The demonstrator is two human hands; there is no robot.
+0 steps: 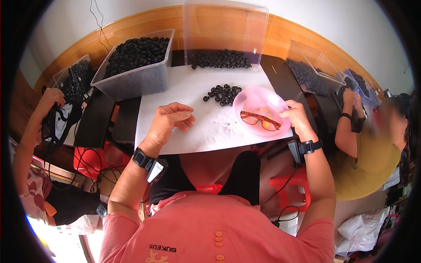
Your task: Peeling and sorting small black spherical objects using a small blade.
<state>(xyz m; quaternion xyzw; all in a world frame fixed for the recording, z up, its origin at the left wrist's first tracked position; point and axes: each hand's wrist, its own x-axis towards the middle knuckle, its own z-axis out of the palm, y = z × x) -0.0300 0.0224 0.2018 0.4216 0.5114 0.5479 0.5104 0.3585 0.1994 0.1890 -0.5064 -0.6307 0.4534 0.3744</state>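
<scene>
Left hand (169, 120) rests on the white sheet (206, 127) — fingers curled loosely inward, nothing visibly held. Right hand (296, 116) pinches the rim of the shallow pink plastic bowl (256, 101), where brown-framed glasses (259, 120) lie. A small heap of black ring-shaped parts (222, 94) sits just beside the bowl — between the hands, farther back.

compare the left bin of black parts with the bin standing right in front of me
The left bin is translucent, sits flat and is heaped to the rim with black parts. The front bin is clear, tipped up on its side, with only a low layer of parts. Both hold the same small black round pieces.
</scene>
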